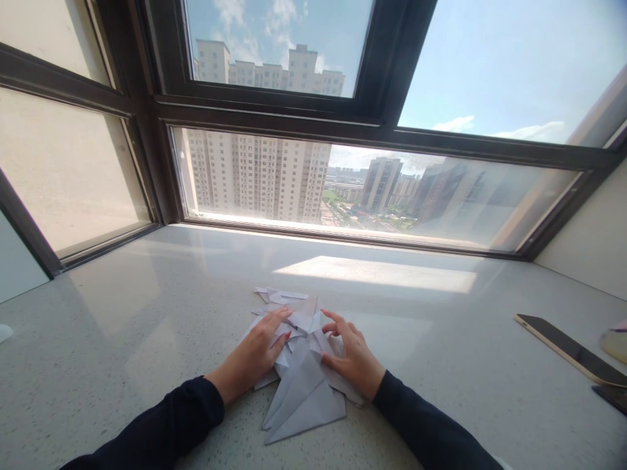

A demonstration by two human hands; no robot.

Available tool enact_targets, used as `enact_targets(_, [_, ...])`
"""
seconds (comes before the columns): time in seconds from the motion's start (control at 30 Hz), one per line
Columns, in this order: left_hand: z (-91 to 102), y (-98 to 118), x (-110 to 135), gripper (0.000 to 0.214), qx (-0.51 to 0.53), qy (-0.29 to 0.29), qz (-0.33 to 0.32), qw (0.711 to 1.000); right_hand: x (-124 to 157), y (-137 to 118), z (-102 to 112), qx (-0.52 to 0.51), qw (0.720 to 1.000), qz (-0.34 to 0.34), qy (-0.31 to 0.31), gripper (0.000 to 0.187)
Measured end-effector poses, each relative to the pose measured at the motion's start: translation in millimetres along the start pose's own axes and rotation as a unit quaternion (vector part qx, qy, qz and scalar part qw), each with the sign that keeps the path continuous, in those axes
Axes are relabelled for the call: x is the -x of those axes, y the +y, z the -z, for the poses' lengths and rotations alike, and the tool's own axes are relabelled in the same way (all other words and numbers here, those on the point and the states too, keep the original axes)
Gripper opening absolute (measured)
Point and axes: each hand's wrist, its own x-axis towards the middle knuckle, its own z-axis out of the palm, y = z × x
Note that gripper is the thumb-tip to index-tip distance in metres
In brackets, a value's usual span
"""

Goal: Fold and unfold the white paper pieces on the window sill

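Note:
A loose heap of folded white paper pieces lies on the pale speckled counter in front of me. The nearest piece has long pointed creased flaps, like a paper plane. My left hand rests over the heap's left side, thumb apart from the stretched fingers, touching the paper. On the right side, my right hand has its index finger and thumb spread against the paper edges, with its other fingers curled. Another slim folded paper sits at the far end of the heap. Overlapping sheets and my hands hide the pieces underneath.
The speckled stone counter runs back to a dark-framed window with tall buildings outside. A phone lies at the right, beside a dark object cut by the frame. A small white object shows at the left edge.

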Motion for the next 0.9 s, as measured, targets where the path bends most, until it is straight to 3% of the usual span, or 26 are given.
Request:
enact_targets(0.2, [4.3, 6, 1, 0.037, -0.004, -0.004, -0.009, 1.000, -1, 4, -4, -0.003, 1.000, -0.012, 0.005, 0.067])
enact_targets(0.53, [9.0, 21, 7, 0.066, -0.089, -0.103, -0.060, 0.989, -5, 9, 4, -0.136, 0.989, -0.036, 0.042, 0.040])
enact_targets(0.73, [4.0, 17, 7, 0.030, -0.056, -0.108, -0.052, 0.991, -4, 12, -1, -0.214, 0.977, -0.019, 0.005, 0.038])
enact_targets(0.9, [1.7, 15, 6, 0.016, -0.012, -0.046, -0.020, 0.999, -5, 17, -2, -0.242, 0.970, -0.004, 0.007, 0.043])
